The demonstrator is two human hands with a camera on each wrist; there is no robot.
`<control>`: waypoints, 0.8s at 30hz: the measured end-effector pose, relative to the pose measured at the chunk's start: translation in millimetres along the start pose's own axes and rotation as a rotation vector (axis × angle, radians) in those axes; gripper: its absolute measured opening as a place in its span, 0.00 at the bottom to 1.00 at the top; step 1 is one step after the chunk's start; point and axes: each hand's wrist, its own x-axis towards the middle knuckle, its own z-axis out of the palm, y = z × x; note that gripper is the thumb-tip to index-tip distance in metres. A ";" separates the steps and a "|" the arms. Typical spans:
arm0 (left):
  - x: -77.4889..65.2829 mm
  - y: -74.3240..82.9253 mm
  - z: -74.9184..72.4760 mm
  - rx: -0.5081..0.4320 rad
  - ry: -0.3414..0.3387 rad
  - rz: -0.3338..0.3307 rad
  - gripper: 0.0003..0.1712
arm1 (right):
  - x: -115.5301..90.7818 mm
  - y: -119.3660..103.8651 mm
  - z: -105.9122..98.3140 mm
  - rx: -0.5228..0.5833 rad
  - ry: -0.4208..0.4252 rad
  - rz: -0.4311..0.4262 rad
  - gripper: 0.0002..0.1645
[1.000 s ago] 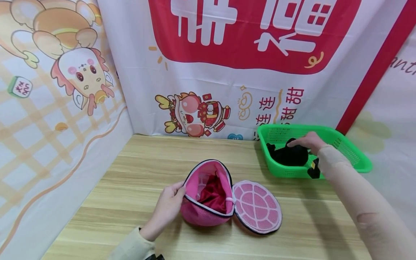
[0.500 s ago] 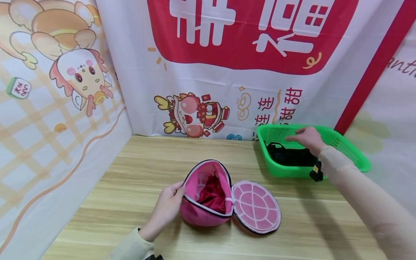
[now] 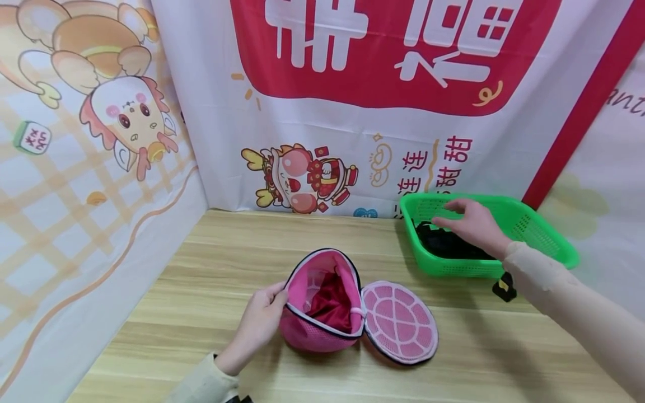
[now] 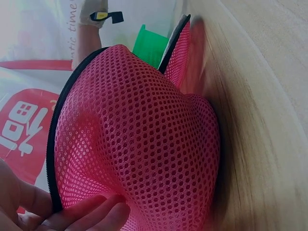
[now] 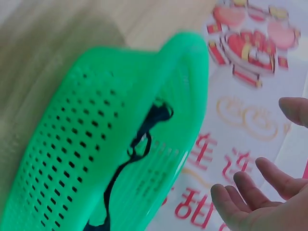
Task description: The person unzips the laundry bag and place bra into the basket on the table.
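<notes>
My left hand pinches the zippered rim of a pink mesh laundry bag between thumb and fingers. The bag stands with its mouth gaping, and dark red satiny cloth lies inside. Its round mesh lid is folded out flat on the right. Over the green basket my right hand hovers with fingers spread and nothing in them. Beneath it lies a black garment, partly hidden by that hand. Thin black straps of the garment show in the right wrist view; its exact kind is unclear.
A wood-grain table carries the bag and the basket. Printed cloth hangings rise behind and along both sides, close behind the basket. Bare tabletop separates the bag from the basket.
My right hand was at the bunched black garment, then rose off it. The garment now lies flatter in the basket. My left hand and the bag have stayed put.
</notes>
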 end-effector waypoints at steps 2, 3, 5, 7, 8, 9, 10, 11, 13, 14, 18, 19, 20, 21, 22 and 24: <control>0.1 0.1 0.3 -0.004 -0.005 -0.003 0.20 | -6.8 -6.3 4.7 -0.009 -0.004 -0.021 0.51; 0.1 0.4 0.4 -0.008 -0.008 -0.005 0.20 | -10.2 -9.7 7.2 -0.005 -0.006 -0.032 0.50; 0.3 1.1 0.5 -0.014 -0.012 -0.003 0.20 | -15.9 -15.9 12.8 0.027 -0.005 -0.057 0.48; 0.5 1.5 0.4 -0.015 -0.014 -0.006 0.20 | -20.3 -21.5 19.6 0.073 -0.004 -0.088 0.46; 0.7 1.5 0.3 -0.009 -0.013 -0.007 0.20 | -22.0 -24.1 23.4 0.094 -0.006 -0.105 0.45; 1.0 1.5 0.1 -0.004 -0.012 -0.007 0.20 | -23.5 -26.9 27.3 0.114 -0.009 -0.121 0.44; 1.2 1.3 -0.1 0.007 -0.011 -0.005 0.20 | -25.0 -29.2 31.5 0.135 -0.011 -0.137 0.44; 1.4 1.2 -0.3 0.018 -0.009 -0.003 0.20 | -26.6 -31.7 35.6 0.152 -0.015 -0.149 0.43; 1.7 0.5 -0.6 0.033 -0.011 0.003 0.19 | -30.2 -37.1 44.1 0.179 -0.026 -0.166 0.43; 1.7 0.0 -0.7 0.036 -0.011 0.004 0.19 | -32.0 -40.1 48.4 0.196 -0.034 -0.171 0.42; 1.0 -1.5 -1.6 0.013 -0.019 -0.003 0.18 | -40.7 -53.2 64.2 0.259 -0.072 -0.188 0.39; 0.9 -1.7 -1.7 0.006 -0.020 -0.005 0.18 | -42.7 -56.7 67.7 0.272 -0.079 -0.197 0.38; 0.9 -1.7 -1.9 0.001 -0.020 -0.008 0.18 | -44.6 -60.3 70.8 0.282 -0.088 -0.210 0.37; 1.2 -1.9 -2.3 0.008 -0.018 -0.006 0.18 | -46.5 -63.7 73.7 0.287 -0.092 -0.226 0.37; 1.4 -1.4 -2.4 0.013 -0.018 -0.003 0.18 | -48.2 -67.2 76.4 0.292 -0.098 -0.243 0.37; 2.5 -0.4 -2.5 0.024 -0.018 0.003 0.18 | -52.3 -75.2 80.4 0.302 -0.109 -0.288 0.36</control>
